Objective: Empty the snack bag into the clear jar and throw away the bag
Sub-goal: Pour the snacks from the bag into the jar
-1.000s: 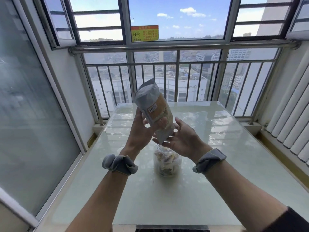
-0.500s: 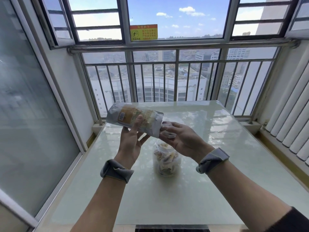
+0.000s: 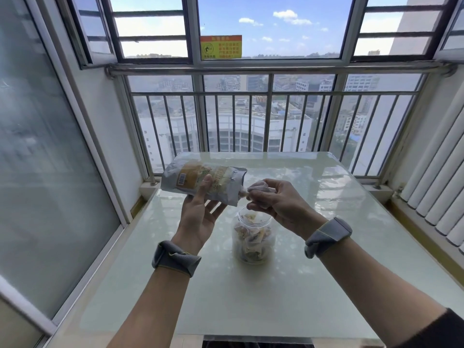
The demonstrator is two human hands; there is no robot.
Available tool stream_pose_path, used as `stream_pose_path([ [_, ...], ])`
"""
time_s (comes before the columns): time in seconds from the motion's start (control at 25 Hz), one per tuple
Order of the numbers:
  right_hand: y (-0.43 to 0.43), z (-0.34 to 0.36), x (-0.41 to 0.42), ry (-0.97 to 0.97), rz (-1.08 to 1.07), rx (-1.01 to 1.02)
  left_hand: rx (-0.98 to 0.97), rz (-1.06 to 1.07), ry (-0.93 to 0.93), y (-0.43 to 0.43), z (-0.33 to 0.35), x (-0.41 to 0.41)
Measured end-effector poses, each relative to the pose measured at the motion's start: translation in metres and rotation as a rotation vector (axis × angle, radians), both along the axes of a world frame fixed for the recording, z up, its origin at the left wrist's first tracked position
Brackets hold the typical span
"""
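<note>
Writing first. The snack bag [image 3: 200, 180] carried a white barcode sticker [image 3: 182, 181] near its bottom end and a yellow-brown printed panel. The lettering on the panel was too blurred to read. On the window glass far behind the clear jar [image 3: 253, 239] was an orange-yellow warning sign [image 3: 221, 47] with a small pictogram and rows of red characters, not legible at this size.

The jar stood upright and open-mouthed on the pale glossy bench [image 3: 326, 259], holding a heap of small wrapped pieces seen through its wall.

The bag was off the bench, above and left of the jar. It lay roughly on its side with its torn mouth towards the jar side.

- Left hand [image 3: 198, 214]: grip closed on the bag, thumb across the printed front, fingers behind and mostly hidden.
- Right hand [image 3: 273, 204]: just above the jar's mouth, fingertips pinched around one pale wrapped piece [image 3: 258, 189] right at the bag's opening. I could not tell whether the piece touched the bag.

Both wrists wore grey bands, left [image 3: 175, 257] and right [image 3: 327, 233]. A dark sleeve [image 3: 442, 332] was cut off at the frame corner, right of the jar.

Beyond the jar a metal railing [image 3: 268, 91] ran across the window, with city blocks hazy behind it. Far left of the jar was a frosted glass panel [image 3: 37, 146], and far right were white vertical ribs [image 3: 439, 192], only partly in frame.
</note>
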State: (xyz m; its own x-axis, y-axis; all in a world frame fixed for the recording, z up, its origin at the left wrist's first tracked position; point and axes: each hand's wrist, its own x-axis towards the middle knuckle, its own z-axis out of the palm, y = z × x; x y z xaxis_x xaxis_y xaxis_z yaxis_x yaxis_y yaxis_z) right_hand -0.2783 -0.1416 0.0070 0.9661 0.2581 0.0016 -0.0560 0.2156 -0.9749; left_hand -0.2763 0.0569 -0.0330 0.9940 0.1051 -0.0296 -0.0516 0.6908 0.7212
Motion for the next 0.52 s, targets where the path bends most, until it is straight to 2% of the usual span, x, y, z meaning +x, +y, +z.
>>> stream_pose_path([
  [0.16,-0.009,0.001,0.007,-0.102,-0.044,-0.072,-0.056,0.001,0.018,0.004,-0.004,0.002],
  [0.24,-0.014,0.0,0.011,-0.186,-0.069,-0.199,-0.086,-0.001,0.044,0.005,-0.006,0.003],
  [0.36,-0.012,-0.003,0.013,-0.42,-0.088,-0.671,-0.105,0.0,0.069,0.004,-0.008,0.004],
  [0.44,-0.01,-0.003,0.014,-0.518,0.04,-1.031,-0.106,0.005,0.063,0.004,-0.008,0.003],
  [0.52,-0.013,0.001,0.015,-0.549,0.135,-1.211,-0.108,0.011,0.047,0.005,-0.008,0.002],
])
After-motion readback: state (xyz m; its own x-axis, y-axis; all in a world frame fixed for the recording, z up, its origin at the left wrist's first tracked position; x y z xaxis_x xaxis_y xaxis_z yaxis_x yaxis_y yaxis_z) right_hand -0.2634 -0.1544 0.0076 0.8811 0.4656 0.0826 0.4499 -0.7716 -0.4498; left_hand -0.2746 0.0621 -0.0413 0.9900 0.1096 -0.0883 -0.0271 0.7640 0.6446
